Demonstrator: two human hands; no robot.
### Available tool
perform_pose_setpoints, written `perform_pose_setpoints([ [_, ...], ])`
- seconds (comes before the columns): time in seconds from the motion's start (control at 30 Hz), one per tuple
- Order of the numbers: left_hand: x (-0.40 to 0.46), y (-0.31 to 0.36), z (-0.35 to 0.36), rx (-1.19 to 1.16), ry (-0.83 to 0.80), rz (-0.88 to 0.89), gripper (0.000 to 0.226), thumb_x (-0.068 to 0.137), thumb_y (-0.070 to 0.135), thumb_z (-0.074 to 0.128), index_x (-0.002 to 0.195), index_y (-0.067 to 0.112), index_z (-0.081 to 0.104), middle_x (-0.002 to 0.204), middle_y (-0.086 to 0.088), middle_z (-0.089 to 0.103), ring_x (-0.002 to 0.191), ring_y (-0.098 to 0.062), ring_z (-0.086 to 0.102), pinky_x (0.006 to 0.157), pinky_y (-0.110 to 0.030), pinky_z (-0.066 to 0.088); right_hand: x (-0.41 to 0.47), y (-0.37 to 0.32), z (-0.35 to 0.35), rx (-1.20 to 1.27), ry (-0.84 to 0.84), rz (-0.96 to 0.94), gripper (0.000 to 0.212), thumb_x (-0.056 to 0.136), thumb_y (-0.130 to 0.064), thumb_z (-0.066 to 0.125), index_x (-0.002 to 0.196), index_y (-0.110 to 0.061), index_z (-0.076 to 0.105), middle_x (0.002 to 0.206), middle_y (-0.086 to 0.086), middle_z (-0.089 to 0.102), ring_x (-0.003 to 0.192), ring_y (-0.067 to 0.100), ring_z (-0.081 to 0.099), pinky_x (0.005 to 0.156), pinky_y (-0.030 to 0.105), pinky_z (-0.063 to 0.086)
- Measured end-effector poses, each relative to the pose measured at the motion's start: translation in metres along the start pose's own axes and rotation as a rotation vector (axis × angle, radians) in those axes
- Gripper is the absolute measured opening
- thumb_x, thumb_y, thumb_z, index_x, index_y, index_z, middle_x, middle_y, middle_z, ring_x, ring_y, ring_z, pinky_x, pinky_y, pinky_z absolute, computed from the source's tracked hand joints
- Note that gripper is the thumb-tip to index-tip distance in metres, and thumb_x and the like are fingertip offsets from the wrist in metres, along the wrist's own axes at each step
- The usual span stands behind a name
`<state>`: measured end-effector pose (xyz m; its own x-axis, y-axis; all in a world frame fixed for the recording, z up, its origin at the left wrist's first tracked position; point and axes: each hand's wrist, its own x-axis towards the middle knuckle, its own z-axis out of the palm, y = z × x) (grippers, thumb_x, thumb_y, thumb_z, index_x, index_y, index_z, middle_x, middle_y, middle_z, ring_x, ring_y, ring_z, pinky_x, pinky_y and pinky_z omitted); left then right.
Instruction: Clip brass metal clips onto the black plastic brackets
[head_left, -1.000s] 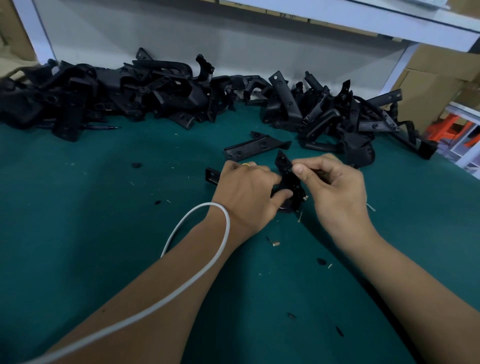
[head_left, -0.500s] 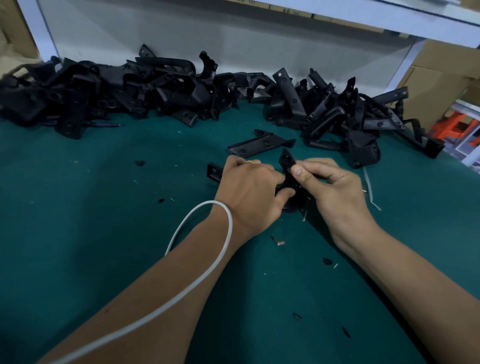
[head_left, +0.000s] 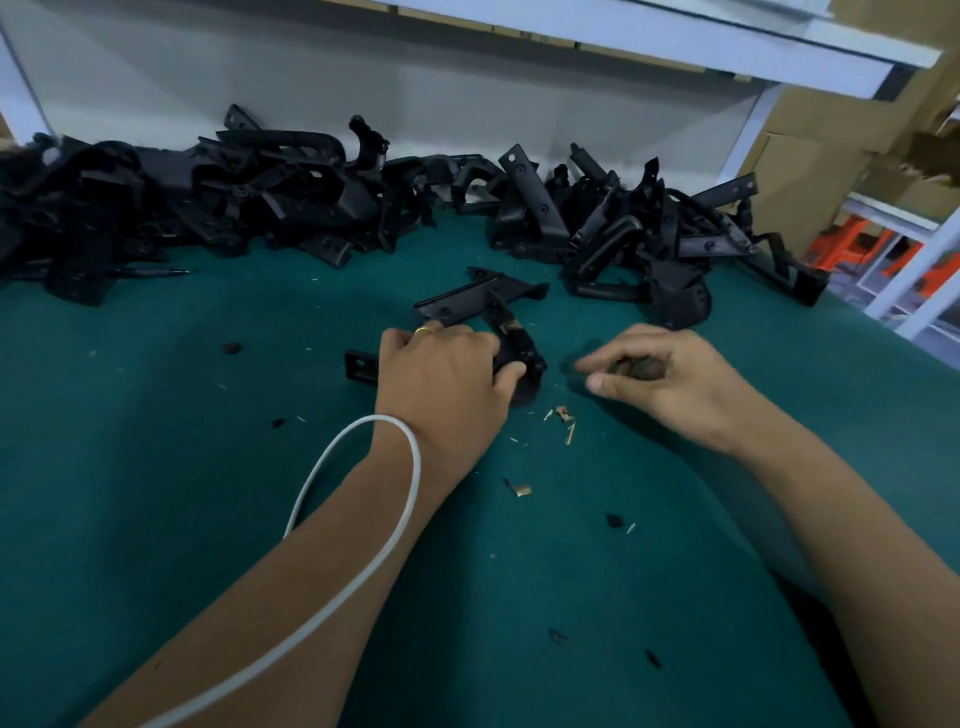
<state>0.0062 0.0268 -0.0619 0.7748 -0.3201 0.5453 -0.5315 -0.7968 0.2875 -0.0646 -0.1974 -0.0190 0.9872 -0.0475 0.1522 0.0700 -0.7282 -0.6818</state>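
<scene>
Head view: left hand (head_left: 447, 374) grips black bracket (head_left: 517, 353), brass clip (head_left: 511, 326) on it; right hand (head_left: 670, 379) blurred, grip unclear.

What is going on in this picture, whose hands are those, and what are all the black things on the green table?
No machine is here. A person wears a camera on their head, so you look down at their own two arms.

The left hand grips a black plastic bracket and holds it against the green table. A small brass clip sits on that bracket. The right hand is off to the side with its fingers curled; it is blurred, so I cannot tell if it holds anything.

Another bracket lies just behind the hands. A big pile of brackets runs along the back of the table. Little brass bits lie near the hands. A white cable loops over the left arm.
</scene>
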Motion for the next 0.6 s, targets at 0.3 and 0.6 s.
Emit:
perform_pose_setpoints([
  [0.3, 0.0, 0.001, 0.0, 0.017, 0.01, -0.018, 0.037, 0.095, 0.057, 0.057, 0.074, 0.027, 0.049, 0.076, 0.008, 0.058, 0.082, -0.022, 0.058, 0.08, -0.037, 0.026, -0.003, -0.005, 0.007, -0.04, -0.208, -0.038, 0.011, 0.084, -0.027, 0.085, 0.09, -0.035, 0.079, 0.1, -0.001, 0.065, 0.092, 0.029, 0.059, 0.083, 0.044, 0.05],
  [0.6, 0.0, 0.003, 0.0, -0.023, -0.053, 0.028, 0.037, 0.095, 0.059, 0.056, 0.078, 0.026, 0.056, 0.079, 0.009, 0.059, 0.085, -0.021, 0.057, 0.083, -0.037, 0.03, 0.004, -0.003, 0.014, 0.378, 0.028, -0.154, 0.008, 0.099, 0.001, 0.066, 0.103, 0.001, 0.06, 0.094, 0.014, 0.076, 0.089, 0.029, 0.075, 0.088, 0.032, 0.059],
])
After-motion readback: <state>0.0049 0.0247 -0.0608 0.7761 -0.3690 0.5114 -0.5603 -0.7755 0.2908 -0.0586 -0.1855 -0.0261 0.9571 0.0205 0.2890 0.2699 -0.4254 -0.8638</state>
